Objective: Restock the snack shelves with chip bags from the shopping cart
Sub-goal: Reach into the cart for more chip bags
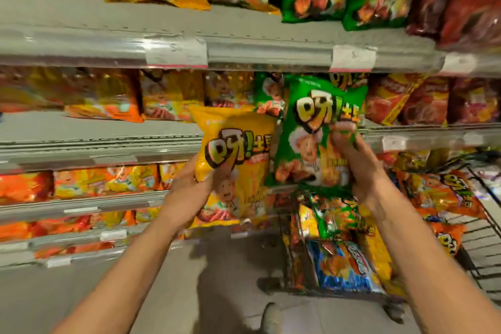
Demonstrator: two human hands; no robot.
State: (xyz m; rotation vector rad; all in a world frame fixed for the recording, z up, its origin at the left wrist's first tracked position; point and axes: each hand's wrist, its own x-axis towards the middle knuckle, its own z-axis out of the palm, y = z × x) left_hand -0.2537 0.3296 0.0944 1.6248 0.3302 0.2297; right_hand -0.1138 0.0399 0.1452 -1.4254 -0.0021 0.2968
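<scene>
Hands — yellow bag, green bag

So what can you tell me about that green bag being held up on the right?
The green chip bag is a glossy, puffy foil-like packet with big yellow outlined lettering near the top and a cartoon figure below. It is held upright, slightly tilted, in front of the middle shelf. The right hand grips its right edge, crumpling it. Its left edge overlaps the yellow chip bag beside it. It looks sealed and full.
</scene>
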